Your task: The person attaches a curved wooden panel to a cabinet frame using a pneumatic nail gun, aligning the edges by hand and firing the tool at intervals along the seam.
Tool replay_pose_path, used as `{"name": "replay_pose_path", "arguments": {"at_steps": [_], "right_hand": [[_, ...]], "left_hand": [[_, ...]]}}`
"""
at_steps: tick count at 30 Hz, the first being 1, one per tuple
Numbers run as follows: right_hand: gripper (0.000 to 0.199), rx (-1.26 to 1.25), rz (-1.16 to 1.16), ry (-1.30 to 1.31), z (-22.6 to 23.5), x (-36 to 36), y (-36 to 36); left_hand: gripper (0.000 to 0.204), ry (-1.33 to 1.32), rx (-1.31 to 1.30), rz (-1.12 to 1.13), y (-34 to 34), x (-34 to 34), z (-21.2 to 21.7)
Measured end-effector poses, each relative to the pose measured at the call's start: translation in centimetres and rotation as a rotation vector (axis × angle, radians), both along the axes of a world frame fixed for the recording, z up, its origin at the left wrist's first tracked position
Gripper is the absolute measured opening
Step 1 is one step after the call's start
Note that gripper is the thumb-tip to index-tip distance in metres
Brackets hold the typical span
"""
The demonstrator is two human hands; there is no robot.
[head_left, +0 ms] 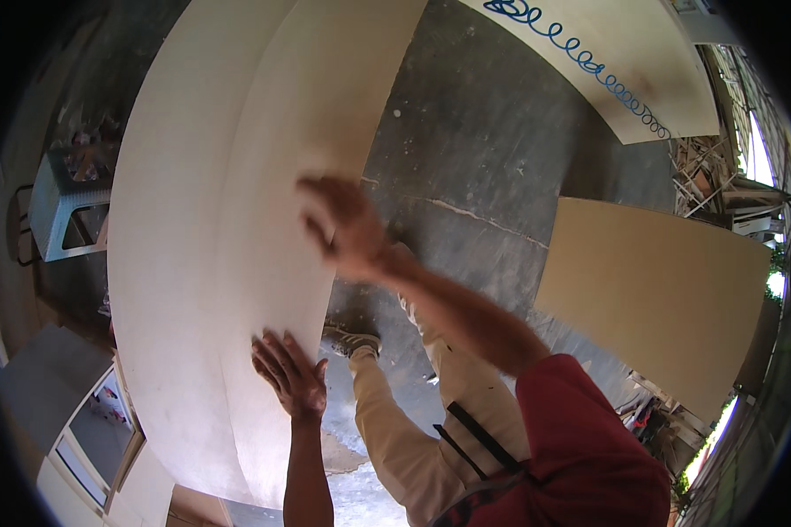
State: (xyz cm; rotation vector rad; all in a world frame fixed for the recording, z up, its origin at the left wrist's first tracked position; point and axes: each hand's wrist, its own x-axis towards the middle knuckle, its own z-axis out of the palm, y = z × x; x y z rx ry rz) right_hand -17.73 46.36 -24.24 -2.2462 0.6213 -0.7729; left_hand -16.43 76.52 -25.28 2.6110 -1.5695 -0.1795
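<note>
A long, pale, smooth board (185, 237) spans the left side of the view, its right edge close to my legs. My left hand (288, 373) lies on it near that edge, palm down and fingers stretched out. Farther up the same edge is my right hand (347, 224), somewhat blurred, with the thumb apart from the fingers. Nothing shows in its grasp. Whether it touches the board I cannot tell.
A light-blue plastic stool (66, 206) stands beyond the board's left side. To the right is a tan panel (655, 294). A coiled blue hose (580, 57) lies across another pale panel (659, 70) at the top right. Scrap wood (707, 180) is heaped near it.
</note>
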Motion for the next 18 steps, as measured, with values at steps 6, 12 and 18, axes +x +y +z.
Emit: {"name": "replay_pose_path", "arguments": {"at_steps": [6,12,18], "right_hand": [[0.047,-0.344,-0.342,0.219,3.8,7.5,-26.8],[0.060,-0.522,-0.220,0.631,0.5,13.6,-40.0],[0.058,-0.577,-0.202,0.784,-5.1,16.5,-46.5]], "left_hand": [[0.071,0.006,0.025,0.007,0.1,0.2,0.3],[0.068,0.006,0.000,0.010,0.0,-0.2,0.0],[0.070,-0.016,0.040,0.028,0.3,0.1,0.4]]}}
